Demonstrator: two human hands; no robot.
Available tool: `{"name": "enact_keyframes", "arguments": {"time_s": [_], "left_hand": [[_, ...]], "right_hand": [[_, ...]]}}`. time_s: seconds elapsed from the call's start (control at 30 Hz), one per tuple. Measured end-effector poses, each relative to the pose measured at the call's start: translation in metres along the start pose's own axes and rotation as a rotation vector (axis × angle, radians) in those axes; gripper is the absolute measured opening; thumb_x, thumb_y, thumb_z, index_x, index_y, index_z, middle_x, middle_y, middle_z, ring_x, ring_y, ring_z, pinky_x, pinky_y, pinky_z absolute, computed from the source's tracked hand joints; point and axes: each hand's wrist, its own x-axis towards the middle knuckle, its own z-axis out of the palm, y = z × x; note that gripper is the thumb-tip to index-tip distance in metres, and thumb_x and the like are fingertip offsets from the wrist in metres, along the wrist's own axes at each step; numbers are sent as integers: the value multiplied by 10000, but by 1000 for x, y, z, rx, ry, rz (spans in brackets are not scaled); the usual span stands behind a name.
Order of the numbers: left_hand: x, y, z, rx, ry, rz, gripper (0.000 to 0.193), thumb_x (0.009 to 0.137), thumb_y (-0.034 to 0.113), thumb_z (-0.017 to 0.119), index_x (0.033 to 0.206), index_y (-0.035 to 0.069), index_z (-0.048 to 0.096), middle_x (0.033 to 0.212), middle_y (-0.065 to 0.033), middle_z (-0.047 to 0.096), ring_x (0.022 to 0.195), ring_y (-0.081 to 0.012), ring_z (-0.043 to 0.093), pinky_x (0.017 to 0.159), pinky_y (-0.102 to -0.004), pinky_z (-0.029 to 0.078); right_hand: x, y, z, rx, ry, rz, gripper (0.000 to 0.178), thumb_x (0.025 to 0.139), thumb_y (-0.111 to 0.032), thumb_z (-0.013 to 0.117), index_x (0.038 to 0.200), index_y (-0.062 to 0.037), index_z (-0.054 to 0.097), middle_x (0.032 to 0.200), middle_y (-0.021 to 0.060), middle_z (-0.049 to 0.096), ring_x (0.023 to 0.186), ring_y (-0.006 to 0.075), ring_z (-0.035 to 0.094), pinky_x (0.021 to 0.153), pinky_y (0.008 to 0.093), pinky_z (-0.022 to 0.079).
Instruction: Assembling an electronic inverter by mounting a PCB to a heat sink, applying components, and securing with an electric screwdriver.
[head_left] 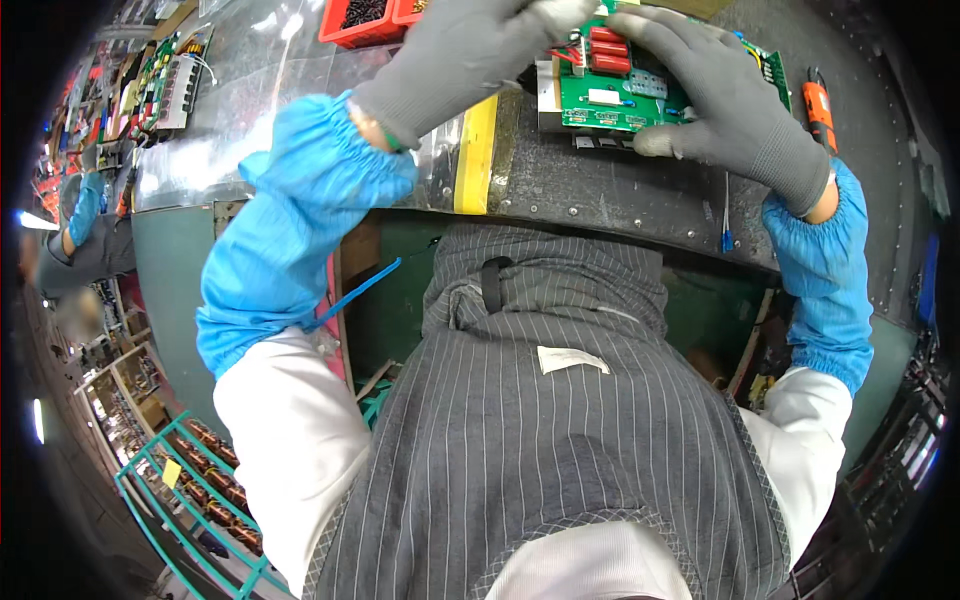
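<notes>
A green circuit board with red cylindrical parts and a white block lies at the bench's far side, a pale metal edge showing at its left. My right hand, in a grey glove, spans the board, thumb at its near edge and fingers reaching to the red parts, gripping it. My left hand, gloved alike, reaches in from the left. Its fingertips come together above the board's far left corner, beside red wires; what they pinch, if anything, is hidden.
Red bins of small dark parts stand at the far left. An orange-handled tool lies right of the board. Yellow tape crosses the bench beside clear plastic sheet. More boards lie leftward, near another person's blue sleeve.
</notes>
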Motion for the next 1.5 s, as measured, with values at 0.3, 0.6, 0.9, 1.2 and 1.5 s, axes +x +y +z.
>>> {"name": "enact_keyframes", "arguments": {"time_s": [0.3,0.6,0.9,1.2,1.5], "left_hand": [[-47,-83,54,-371,394,129,434,880,92,797,1265,28,607,1093,-53,689,1005,-120,665,893,-287,557],[-25,-95,85,16,676,268,307,857,75,761,1109,36,589,1063,-190,693,938,-358,706,813,-429,560],[-26,-99,91,85,694,373,343,923,82,685,1257,79,609,1103,-165,656,1052,-375,644,882,-457,527],[-29,-101,83,-30,530,383,282,1012,169,641,1274,69,609,1111,-132,672,1045,-292,680,895,-394,545],[-11,-91,65,-304,383,186,187,967,169,664,1057,19,597,988,-160,657,853,-306,673,820,-403,540]], "right_hand": [[53,-16,-12,156,110,-169,776,755,-421,854,1420,-133,576,1421,105,608,1267,335,619,1052,418,520],[86,-12,19,175,129,-298,293,888,-217,768,1172,-149,742,1065,66,741,912,278,726,790,367,593],[84,-13,16,363,123,-182,191,857,-56,708,1046,-34,724,988,114,659,954,267,671,804,365,564],[86,-26,6,659,96,-94,147,757,-89,738,889,-27,723,898,111,685,866,282,642,796,394,535],[115,8,58,937,536,-768,140,742,-74,705,870,-17,697,907,124,682,901,306,625,832,402,521]]}}
